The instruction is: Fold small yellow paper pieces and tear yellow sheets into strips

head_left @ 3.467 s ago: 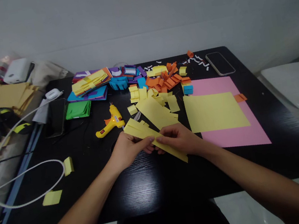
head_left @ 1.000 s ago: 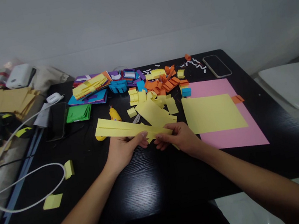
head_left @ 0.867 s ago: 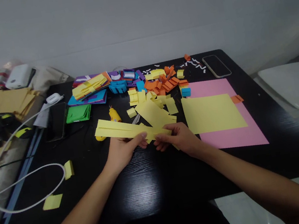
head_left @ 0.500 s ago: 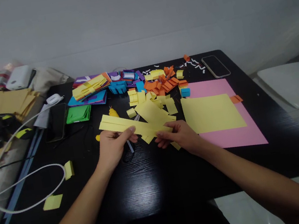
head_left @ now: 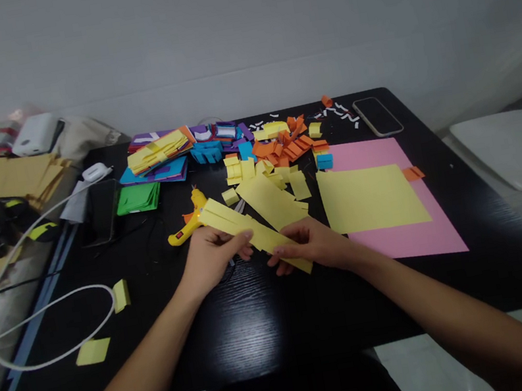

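Between my hands, slanting down to the right above the table, are yellow paper strips [head_left: 260, 234], lying over one another. My left hand [head_left: 214, 257] is closed on their upper left part, thumb on top. Near the lower right end, my right hand [head_left: 312, 244] pinches them between thumb and fingers. Just behind lies a wider yellow paper piece [head_left: 271, 199]. A yellow glue gun [head_left: 188, 221] rests beyond my left hand. Scissors [head_left: 240, 206] are mostly hidden under the paper.
Folded orange paper pieces [head_left: 283, 146] and yellow pieces are heaped at the back. On the right, a yellow sheet [head_left: 374, 198] lies over a pink sheet [head_left: 413, 240]. Green paper [head_left: 138, 198], a dark phone [head_left: 100, 212] and a white cable [head_left: 107, 294] are on the left.
The strips have tilted more steeply, their left end moving right and their right end dropping toward me. My left hand has shifted right and slightly down, uncovering more of the glue gun.
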Tool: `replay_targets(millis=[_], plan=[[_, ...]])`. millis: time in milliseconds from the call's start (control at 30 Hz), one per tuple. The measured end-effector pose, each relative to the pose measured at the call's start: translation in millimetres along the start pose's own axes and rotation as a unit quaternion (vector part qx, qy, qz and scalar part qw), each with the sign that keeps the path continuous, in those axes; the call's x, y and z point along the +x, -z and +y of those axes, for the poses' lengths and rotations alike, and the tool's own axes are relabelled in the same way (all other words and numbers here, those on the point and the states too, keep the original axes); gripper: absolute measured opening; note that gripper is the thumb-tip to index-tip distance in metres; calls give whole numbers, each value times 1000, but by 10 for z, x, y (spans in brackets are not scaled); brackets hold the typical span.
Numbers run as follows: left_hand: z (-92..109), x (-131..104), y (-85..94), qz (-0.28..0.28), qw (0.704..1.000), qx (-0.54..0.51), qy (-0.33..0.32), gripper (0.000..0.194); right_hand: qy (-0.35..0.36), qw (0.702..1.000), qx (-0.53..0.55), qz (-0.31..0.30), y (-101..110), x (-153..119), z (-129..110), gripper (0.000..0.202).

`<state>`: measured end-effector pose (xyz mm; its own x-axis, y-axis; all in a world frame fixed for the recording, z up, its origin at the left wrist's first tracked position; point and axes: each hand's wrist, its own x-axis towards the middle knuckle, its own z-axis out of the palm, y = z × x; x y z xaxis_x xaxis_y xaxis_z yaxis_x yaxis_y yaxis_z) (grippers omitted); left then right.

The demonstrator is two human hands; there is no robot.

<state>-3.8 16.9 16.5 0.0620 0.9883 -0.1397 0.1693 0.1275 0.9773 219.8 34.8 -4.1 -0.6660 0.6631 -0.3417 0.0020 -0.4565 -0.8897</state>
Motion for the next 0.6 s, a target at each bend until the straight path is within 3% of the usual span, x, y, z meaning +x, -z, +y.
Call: replay_targets(millis=[133,300,600], plan=[[-10,-22,-76,-45,999,-6,9,25,-10,1000,4,3,-63,17,64,45],[27,-2,-34,15,1000,-16,-3,25,-18,999,22,22,-73,45,113,46],[37,59,115,78,997,5,-21,25,-28,999,24,2,-62,33,100,40]])
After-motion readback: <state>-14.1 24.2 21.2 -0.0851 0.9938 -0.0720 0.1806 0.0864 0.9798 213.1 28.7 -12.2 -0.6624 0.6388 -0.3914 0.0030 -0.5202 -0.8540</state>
